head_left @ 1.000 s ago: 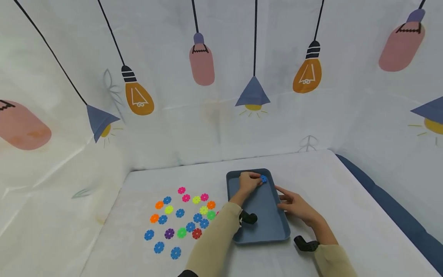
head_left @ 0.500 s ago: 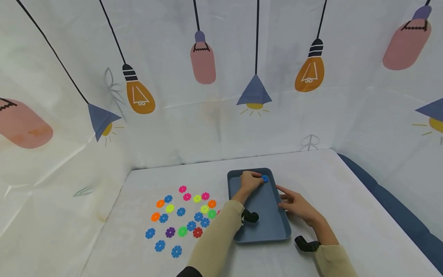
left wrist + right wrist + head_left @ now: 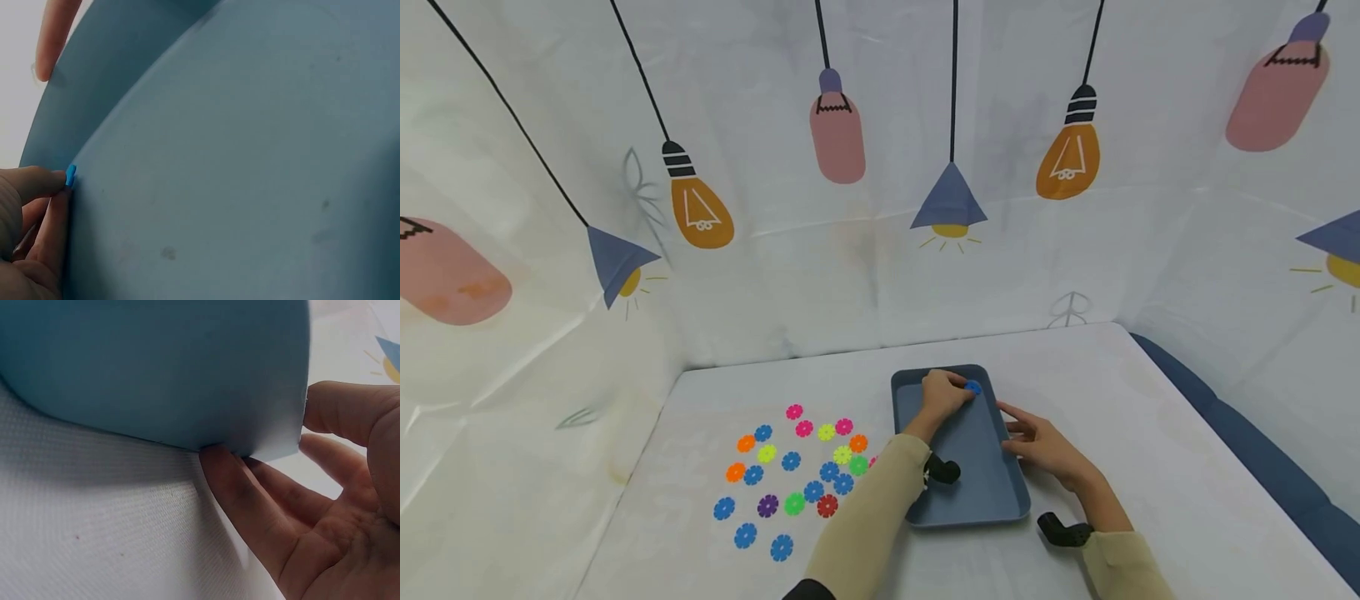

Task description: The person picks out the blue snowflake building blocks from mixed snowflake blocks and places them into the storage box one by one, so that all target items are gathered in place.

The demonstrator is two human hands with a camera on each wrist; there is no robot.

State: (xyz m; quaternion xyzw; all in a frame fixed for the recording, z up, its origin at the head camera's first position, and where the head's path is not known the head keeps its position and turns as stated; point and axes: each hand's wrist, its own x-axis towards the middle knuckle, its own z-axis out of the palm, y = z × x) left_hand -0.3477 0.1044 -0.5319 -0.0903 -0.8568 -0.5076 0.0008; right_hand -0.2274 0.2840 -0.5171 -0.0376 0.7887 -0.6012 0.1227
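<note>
My left hand [image 3: 942, 397] reaches into the grey-blue tray [image 3: 977, 492] and pinches a small blue notched plastic disc [image 3: 973, 387] between thumb and fingers. The disc is near the tray's far right corner. In the left wrist view the blue disc [image 3: 70, 175] shows edge-on at the fingertips, close to where floor and side wall meet. My right hand [image 3: 1037, 446] rests its spread fingertips on the outside of the tray's right wall. The right wrist view shows those fingers [image 3: 250, 506] against the wall [image 3: 162, 381], low down and at its edge.
Left of the tray lie several loose notched discs, among them a purple disc [image 3: 767, 506], a red disc [image 3: 827, 506] and a blue disc [image 3: 782, 547]. The white table [image 3: 1150, 433] meets a patterned cloth backdrop [image 3: 865, 283] behind. A dark blue padded edge [image 3: 1240, 433] runs along the right.
The blue disc, held by the left hand, has turned slightly and sits marginally lower at the tray's far right corner. The right hand stays at the tray wall.
</note>
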